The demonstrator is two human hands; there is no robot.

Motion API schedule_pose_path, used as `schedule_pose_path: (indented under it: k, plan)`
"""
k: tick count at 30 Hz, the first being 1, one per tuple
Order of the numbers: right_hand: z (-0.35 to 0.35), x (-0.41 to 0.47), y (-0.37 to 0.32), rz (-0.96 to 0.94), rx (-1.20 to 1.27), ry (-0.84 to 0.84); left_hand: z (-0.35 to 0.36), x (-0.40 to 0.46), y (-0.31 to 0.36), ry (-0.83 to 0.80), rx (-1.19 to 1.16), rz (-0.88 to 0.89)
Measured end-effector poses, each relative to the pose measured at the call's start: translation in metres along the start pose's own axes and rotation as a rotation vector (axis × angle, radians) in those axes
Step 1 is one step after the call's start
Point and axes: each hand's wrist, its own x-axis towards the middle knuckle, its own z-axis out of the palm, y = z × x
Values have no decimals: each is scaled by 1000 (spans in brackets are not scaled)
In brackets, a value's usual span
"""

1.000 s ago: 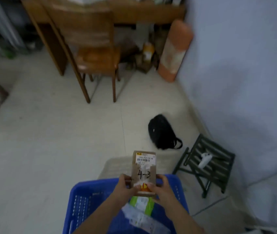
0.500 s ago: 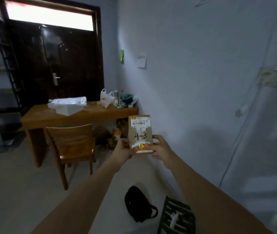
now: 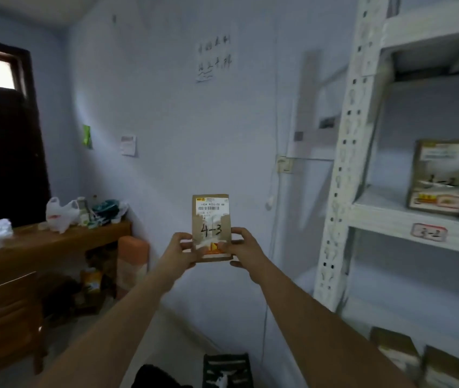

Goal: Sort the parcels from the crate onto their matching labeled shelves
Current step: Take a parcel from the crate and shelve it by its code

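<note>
I hold a small brown cardboard parcel (image 3: 211, 219) upright at arm's length, with a white barcode label on top and "4-3" handwritten on it. My left hand (image 3: 179, 249) grips its lower left edge and my right hand (image 3: 246, 249) grips its lower right edge. A white metal shelf rack (image 3: 340, 175) stands at the right. One of its boards carries a tag (image 3: 429, 232) reading "3-2", and a brown parcel (image 3: 442, 176) stands above that tag. The crate is out of view.
A wooden desk (image 3: 63, 242) with plastic bags stands at the left, a wooden chair (image 3: 1, 309) in front of it. An orange roll (image 3: 132, 264) leans by the wall. A black bag (image 3: 152, 378) and a small dark stool (image 3: 227, 368) lie on the floor below. More parcels (image 3: 419, 359) sit on a lower shelf.
My view has swung up and to the right, from the blue crate on the floor to the wall and the shelf rack. Both hands have kept hold of the parcel, raised in front of me.
</note>
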Motion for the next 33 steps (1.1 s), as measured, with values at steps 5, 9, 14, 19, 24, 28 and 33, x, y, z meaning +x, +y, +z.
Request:
schedule_pose_path:
  k: [5,9,14,19,24,28,33]
  plan:
    - [-41,-37,-13,-18,-53,149,42,-8,18,-148,-16,20]
    - [-68,-61,-25,-51,-81,231,69,-25,41,-233,-26,65]
    - [-96,-82,-47,-101,-100,280,94,-38,72,-275,-24,95]
    - [-135,-112,-63,-64,-130,293,132,-48,93,-339,-8,91]
    - [-196,-156,-69,-41,-110,357,199,-71,114,-473,-24,108]
    - [-248,-195,-65,-54,-124,404,254,-93,122,-543,-8,137]
    - [-294,-230,-65,-57,-144,487,306,-111,134,-600,42,201]
